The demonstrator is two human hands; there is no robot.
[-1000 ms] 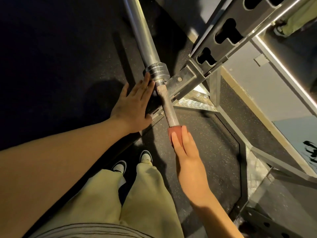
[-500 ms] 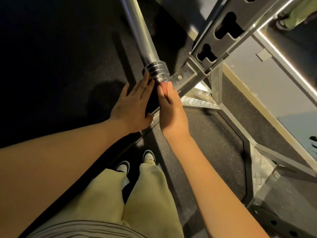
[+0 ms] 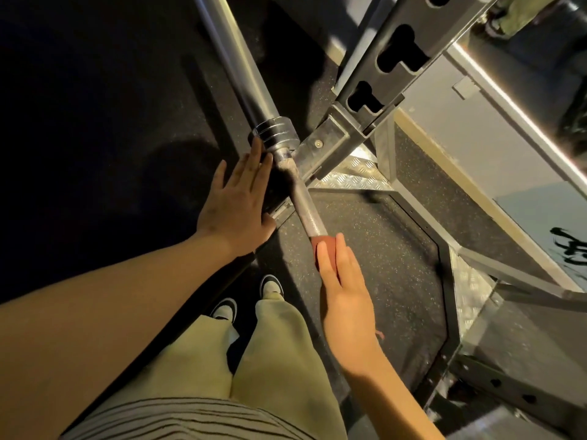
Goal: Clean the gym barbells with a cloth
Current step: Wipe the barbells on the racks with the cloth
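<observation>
The barbell [image 3: 304, 207] slants from far left to near centre, resting on the rack [image 3: 330, 139] just near of its collar [image 3: 274, 133], with the red cloth [image 3: 324, 243] on the near shaft. The right hand [image 3: 346, 300] presses the cloth with straight fingers, a flat, wide grip, probably for sliding along the bar. The left hand [image 3: 236, 208], equally flat, has its fingertips at the collar, seemingly to stop the bar rolling.

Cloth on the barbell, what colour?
The cloth is rust red; head view shows it best, under the right hand on the barbell shaft.
</observation>
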